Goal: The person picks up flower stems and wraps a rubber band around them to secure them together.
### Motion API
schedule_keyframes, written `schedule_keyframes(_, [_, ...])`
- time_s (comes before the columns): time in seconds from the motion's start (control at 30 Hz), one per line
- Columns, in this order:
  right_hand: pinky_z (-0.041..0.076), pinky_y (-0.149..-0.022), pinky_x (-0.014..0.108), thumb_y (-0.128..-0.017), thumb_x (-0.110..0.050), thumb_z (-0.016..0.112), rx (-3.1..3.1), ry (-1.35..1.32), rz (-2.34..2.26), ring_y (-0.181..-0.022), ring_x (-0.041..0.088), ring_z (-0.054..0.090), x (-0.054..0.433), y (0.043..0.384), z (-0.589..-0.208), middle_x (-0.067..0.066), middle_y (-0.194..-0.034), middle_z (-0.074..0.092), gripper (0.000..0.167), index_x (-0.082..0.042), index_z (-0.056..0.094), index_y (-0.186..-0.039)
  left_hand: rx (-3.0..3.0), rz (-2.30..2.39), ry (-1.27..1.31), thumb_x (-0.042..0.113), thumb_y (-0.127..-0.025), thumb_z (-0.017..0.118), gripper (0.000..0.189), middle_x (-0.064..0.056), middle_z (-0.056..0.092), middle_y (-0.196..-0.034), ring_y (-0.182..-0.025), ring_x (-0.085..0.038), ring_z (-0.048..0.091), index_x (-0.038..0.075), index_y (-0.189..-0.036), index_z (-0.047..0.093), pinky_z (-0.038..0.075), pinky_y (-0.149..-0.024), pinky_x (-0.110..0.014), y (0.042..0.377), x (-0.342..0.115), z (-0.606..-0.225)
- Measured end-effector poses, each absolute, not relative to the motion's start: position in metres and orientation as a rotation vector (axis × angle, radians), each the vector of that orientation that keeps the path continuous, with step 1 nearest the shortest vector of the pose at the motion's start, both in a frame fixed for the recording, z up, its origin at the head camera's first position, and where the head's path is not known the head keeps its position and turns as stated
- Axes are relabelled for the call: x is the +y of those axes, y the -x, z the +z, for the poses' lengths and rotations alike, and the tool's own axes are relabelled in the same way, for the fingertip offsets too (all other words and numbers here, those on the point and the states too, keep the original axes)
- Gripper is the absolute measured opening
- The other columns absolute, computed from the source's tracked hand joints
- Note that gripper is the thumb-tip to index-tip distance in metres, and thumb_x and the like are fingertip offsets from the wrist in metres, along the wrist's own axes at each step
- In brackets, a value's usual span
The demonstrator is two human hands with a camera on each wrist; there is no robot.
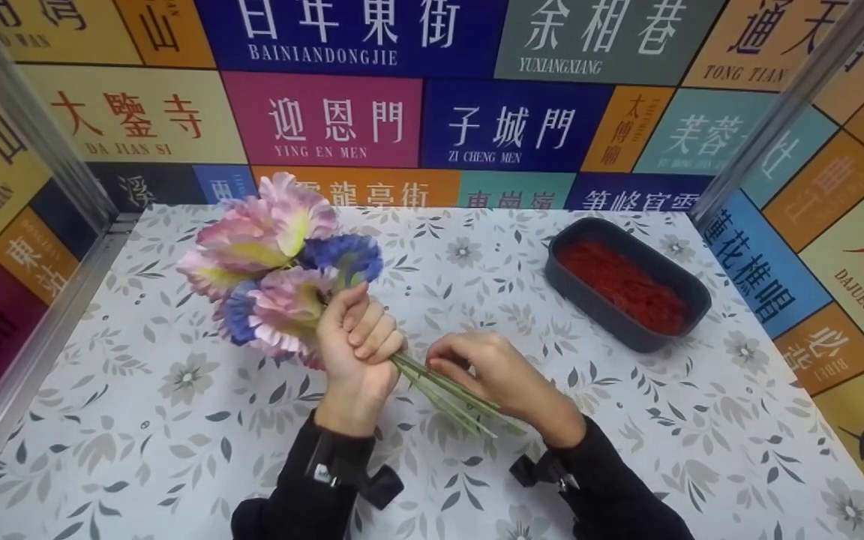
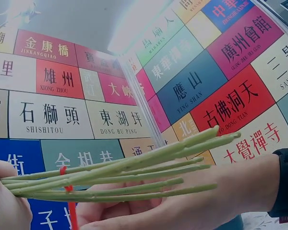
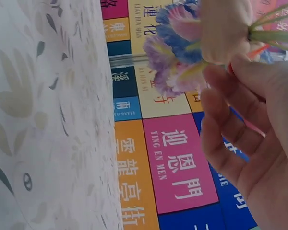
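My left hand grips a bunch of artificial flowers, pink and blue, just below the blooms. The green stems stick out of that fist toward the lower right. A thin red strip passes round the stems close to the left fist and hangs down in the left wrist view. Beside the stems, my right hand pinches the strip between thumb and index finger, its other fingers loosely bent; a bit of red shows at the fingertips in the right wrist view.
A dark grey oblong box holding a heap of red strips stands at the right back of the table. The tabletop has a leaf-patterned cover. Panels with colourful lettering enclose the back and sides.
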State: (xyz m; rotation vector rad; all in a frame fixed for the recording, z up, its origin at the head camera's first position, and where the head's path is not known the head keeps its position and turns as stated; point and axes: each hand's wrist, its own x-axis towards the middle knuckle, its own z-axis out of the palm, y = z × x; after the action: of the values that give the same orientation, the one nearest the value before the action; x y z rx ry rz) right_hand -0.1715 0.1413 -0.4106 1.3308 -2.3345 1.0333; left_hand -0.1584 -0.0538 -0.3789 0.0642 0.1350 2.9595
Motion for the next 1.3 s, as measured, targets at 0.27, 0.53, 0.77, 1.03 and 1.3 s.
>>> schedule_keyframes(0.27, [0.047,-0.050,0.017,-0.091,-0.009,0.071,-2.229,-1.162,0.820,-0.055,0.006,0.058,0.132,0.171,-0.416,-0.003,-0.069,0.066,0.008,-0.011,0.064,-0.094,0.233,2.932,-0.011,0.016,-0.102,0.034,0.052,0.008,0.038,-0.037,-0.038,-0.004,0.013,0.020,-0.050,0.036,0.011,-0.036,-0.015,0.156,-0.044,-0.380])
schedule_keyframes(0.53, [0.044,-0.051,0.010,-0.097,-0.008,0.057,-2.479,-1.332,1.051,-0.057,0.003,0.057,0.117,0.153,-0.419,-0.003,-0.068,0.066,0.008,-0.011,0.065,-0.094,0.090,3.014,-0.104,0.013,-0.096,0.045,0.045,0.007,0.039,-0.038,-0.039,-0.005,0.013,0.017,-0.052,0.039,0.011,-0.036,-0.017,0.154,-0.049,-0.379])
schedule_keyframes(0.77, [0.046,-0.050,0.014,-0.105,-0.027,0.051,-2.619,-1.440,1.493,-0.055,-0.001,0.052,0.102,0.137,-0.427,0.005,-0.065,0.063,0.021,-0.009,0.060,-0.098,-0.061,3.166,-0.124,0.008,-0.089,0.050,0.042,0.004,0.039,-0.037,-0.038,-0.005,0.013,0.015,-0.049,0.038,0.010,-0.036,-0.018,0.154,-0.062,-0.376])
schedule_keyframes(1.03, [0.045,-0.045,0.012,-0.105,-0.036,0.046,-2.713,-1.404,1.353,-0.047,-0.002,0.051,0.098,0.123,-0.420,-0.001,-0.063,0.062,0.026,-0.014,0.057,-0.098,-0.107,3.224,-0.184,0.009,-0.089,0.047,0.044,0.003,0.037,-0.035,-0.037,-0.006,0.012,0.014,-0.046,0.037,0.007,-0.037,-0.018,0.158,-0.073,-0.377])
schedule_keyframes(1.3, [0.043,-0.041,0.008,-0.107,-0.023,0.046,-2.557,-1.530,1.377,-0.041,-0.012,0.048,0.097,0.109,-0.408,-0.003,-0.058,0.062,0.015,-0.014,0.056,-0.099,-0.104,3.270,-0.189,0.009,-0.092,0.044,0.046,0.003,0.035,-0.036,-0.037,-0.006,0.011,0.015,-0.046,0.037,0.007,-0.036,-0.019,0.161,-0.076,-0.380])
